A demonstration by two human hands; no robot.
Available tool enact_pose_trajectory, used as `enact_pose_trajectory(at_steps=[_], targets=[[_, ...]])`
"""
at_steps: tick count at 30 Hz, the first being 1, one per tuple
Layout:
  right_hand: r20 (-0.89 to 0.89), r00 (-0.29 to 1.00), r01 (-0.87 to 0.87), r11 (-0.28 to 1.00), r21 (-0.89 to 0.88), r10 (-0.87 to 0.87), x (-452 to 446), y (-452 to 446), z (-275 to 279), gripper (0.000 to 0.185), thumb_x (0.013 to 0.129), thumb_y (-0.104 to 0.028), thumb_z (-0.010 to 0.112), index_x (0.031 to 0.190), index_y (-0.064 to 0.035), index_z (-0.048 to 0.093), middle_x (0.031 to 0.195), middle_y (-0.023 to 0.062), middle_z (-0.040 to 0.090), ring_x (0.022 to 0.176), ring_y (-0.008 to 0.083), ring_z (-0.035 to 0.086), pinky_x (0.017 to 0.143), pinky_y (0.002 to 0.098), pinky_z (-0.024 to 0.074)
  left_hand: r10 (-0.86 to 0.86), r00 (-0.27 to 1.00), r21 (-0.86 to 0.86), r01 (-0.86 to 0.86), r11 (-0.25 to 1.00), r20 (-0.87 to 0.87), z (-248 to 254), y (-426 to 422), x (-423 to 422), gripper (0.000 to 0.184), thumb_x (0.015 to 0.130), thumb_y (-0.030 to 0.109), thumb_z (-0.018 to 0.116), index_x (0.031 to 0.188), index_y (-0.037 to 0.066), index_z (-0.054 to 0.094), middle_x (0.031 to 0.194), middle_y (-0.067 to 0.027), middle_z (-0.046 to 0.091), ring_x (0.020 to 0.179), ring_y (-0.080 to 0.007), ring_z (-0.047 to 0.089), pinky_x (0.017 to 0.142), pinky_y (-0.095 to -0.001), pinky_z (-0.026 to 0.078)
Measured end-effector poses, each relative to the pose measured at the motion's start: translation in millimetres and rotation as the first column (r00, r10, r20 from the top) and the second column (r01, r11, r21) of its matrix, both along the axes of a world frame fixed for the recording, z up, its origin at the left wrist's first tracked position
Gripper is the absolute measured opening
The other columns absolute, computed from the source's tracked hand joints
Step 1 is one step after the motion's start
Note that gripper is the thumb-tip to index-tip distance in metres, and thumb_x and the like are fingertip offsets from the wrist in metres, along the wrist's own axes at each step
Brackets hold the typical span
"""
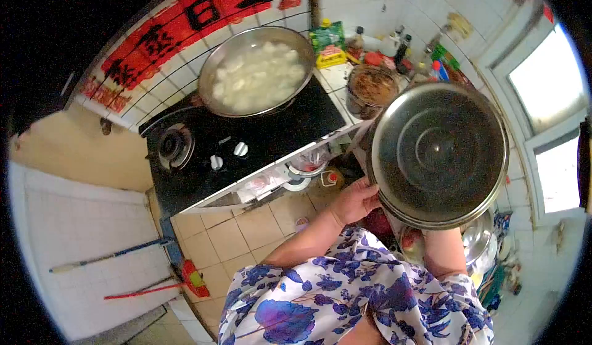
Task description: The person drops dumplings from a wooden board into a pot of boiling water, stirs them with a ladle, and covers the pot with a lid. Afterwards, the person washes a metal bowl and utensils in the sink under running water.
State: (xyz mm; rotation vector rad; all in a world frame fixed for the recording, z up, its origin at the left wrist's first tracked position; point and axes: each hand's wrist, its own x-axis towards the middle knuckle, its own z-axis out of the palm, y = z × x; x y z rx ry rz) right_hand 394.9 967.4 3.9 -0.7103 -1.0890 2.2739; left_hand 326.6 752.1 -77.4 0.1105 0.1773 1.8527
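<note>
A large round metal lid (438, 153), marked with concentric rings and a small dot at its centre, is in front of me on the right. My left hand (356, 202) grips its rim at the lower left, with the fingers curled round the edge. Behind the lid goes my right forearm (445, 252); the hand itself is hidden, so its fingers do not show. Up and to the left, a wide metal wok (213, 98) holds pale dumplings (259, 76) in cloudy liquid. It stands on the black gas stove (290, 132), apart from both hands.
The stove has a bare burner (176, 146) and white knobs (241, 149). Beyond the lid, bottles (402, 50), a green packet (328, 36) and a container of brown food (372, 86) crowd the counter. Metal bowls (478, 237) sit at right, a red dustpan (194, 278) lower left.
</note>
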Motion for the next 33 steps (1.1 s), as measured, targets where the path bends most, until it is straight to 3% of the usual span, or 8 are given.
enact_pose_trajectory(at_steps=[6,11,15,17,22,28,30,33], targets=[[0.084,0.979,-0.202,0.814,0.545,0.187,-136.5,-13.2,64.6,0.038,0.093,-0.027,0.052,0.123,-0.004,0.053,0.111,0.007,0.061,0.091,0.0168,0.058,0.081,0.0322,0.0489,0.043,0.974,-0.134,-0.075,0.988,-0.223,-12.3,-48.0,-35.9,0.041,0.096,0.038,0.047,0.125,0.009,0.049,0.122,-0.0121,0.058,0.111,-0.0236,0.058,0.093,-0.0351,0.047],[0.245,0.968,-0.238,0.104,0.966,-0.054,-261.9,-77.1,88.2,0.029,0.083,-0.031,0.064,0.096,-0.0047,0.068,0.094,0.0178,0.067,0.091,0.0297,0.064,0.084,0.0362,0.0478,0.141,0.93,-0.631,-0.337,0.699,-0.34,-81.2,-142.4,-14.2,0.044,0.095,0.039,0.049,0.125,0.006,0.048,0.121,-0.0116,0.058,0.111,-0.0226,0.057,0.092,-0.034,0.047],[0.304,0.948,-0.318,-0.248,0.915,-0.093,-320.0,-117.1,66.8,0.029,0.08,-0.034,0.065,0.085,-0.0059,0.066,0.092,0.0208,0.062,0.091,0.0368,0.06,0.081,0.0435,0.0484,0.17,0.946,-0.855,-0.322,0.406,-0.275,-234.2,-262.2,53.2,0.033,0.092,0.032,0.054,0.102,0.001,0.057,0.089,-0.0089,0.064,0.079,-0.02,0.063,0.073,-0.0318,0.051],[0.333,0.94,-0.339,-0.306,0.89,-0.073,-334.8,-131.8,57.5,0.03,0.079,-0.034,0.065,0.086,-0.0052,0.064,0.09,0.0213,0.061,0.089,0.0365,0.06,0.08,0.0439,0.0484,0.453,0.845,-0.928,-0.362,0.092,-0.284,-198.5,-292.5,87.4,0.024,0.09,0.024,0.059,0.093,0.001,0.057,0.078,-0.0088,0.062,0.066,-0.0195,0.06,0.062,-0.0301,0.05],[0.356,0.928,-0.369,-0.383,0.847,-0.109,-345.0,-154.6,47.4,0.031,0.081,-0.033,0.065,0.091,-0.0035,0.062,0.096,0.0187,0.059,0.093,0.0357,0.059,0.083,0.0438,0.0482,0.726,0.681,-0.984,-0.175,0.027,-0.101,-238.2,-367.6,156.4,0.013,0.086,0.012,0.063,0.093,0.003,0.056,0.074,-0.0088,0.061,0.06,-0.0199,0.06,0.052,-0.031,0.049],[0.326,0.939,-0.343,-0.407,0.847,-0.112,-346.5,-148.9,42.5,0.041,0.081,-0.039,0.063,0.096,-0.001,0.063,0.104,0.0191,0.06,0.103,0.0353,0.055,0.09,0.0427,0.0458,0.249,0.835,-0.846,-0.525,0.091,-0.491,-335.2,-408.8,194.3,0.01,0.085,0.009,0.063,0.091,0.004,0.057,0.073,-0.0084,0.06,0.06,-0.0208,0.06,0.052,-0.0313,0.05],[0.0,1.0,0.007,-0.428,0.904,0.016,-329.4,-150.2,43.9,0.042,0.079,-0.033,0.068,0.104,-0.0007,0.061,0.106,0.0192,0.06,0.102,0.0361,0.054,0.089,0.0436,0.0456,0.145,0.793,-0.778,-0.608,0.158,-0.591,-341.1,-409.3,175.9,0.01,0.082,0.007,0.064,0.089,0.004,0.058,0.074,-0.0098,0.061,0.061,-0.0223,0.061,0.052,-0.0319,0.05],[-0.116,0.971,0.176,-0.292,0.94,0.211,-279.9,-143.5,34.0,0.034,0.077,-0.021,0.067,0.103,-0.0022,0.059,0.103,0.017,0.06,0.096,0.0359,0.056,0.086,0.0431,0.0467,-0.766,0.387,-0.793,-0.554,0.252,-0.514,-308.4,-396.1,104.9,0.01,0.077,0.008,0.065,0.086,0.006,0.063,0.078,-0.0134,0.064,0.062,-0.0265,0.062,0.055,-0.0356,0.051]])
